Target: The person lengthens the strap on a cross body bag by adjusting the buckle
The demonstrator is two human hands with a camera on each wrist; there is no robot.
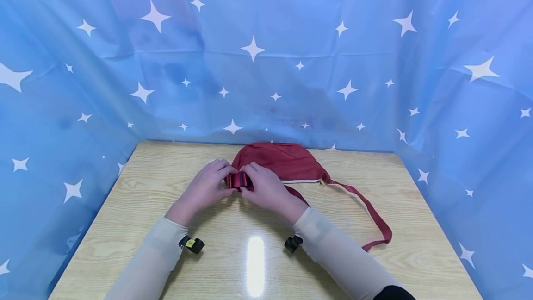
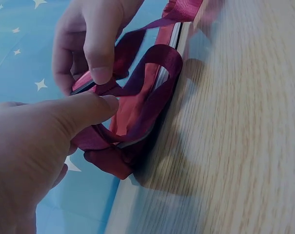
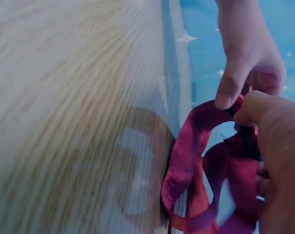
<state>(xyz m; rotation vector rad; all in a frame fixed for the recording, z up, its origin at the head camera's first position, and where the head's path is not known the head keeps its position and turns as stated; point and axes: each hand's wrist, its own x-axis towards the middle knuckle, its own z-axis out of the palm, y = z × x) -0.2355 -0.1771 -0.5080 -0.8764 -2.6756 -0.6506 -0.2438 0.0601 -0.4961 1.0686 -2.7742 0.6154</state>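
A dark red waist bag [image 1: 283, 161] lies near the back edge of the table, its pale zipper along the lower side. At its left end, my left hand [image 1: 206, 184] pinches the bag's red strap [image 1: 235, 180] between thumb and fingers. Close beside it, my right hand [image 1: 266, 186] pinches the same strap, at a dark buckle [image 1: 243, 179]. Below the fingers, the strap hangs in a loop [image 3: 179, 165] in the right wrist view. In the left wrist view, the left thumb [image 2: 96, 105] presses on the strap, and the right fingers partly hide the buckle.
The strap's far length [image 1: 379, 221] curves over the wooden table [image 1: 416, 263] to the right and passes behind the right forearm. A blue curtain with white stars [image 1: 254, 50] surrounds the table at the back and sides. Light glares on the tabletop in front.
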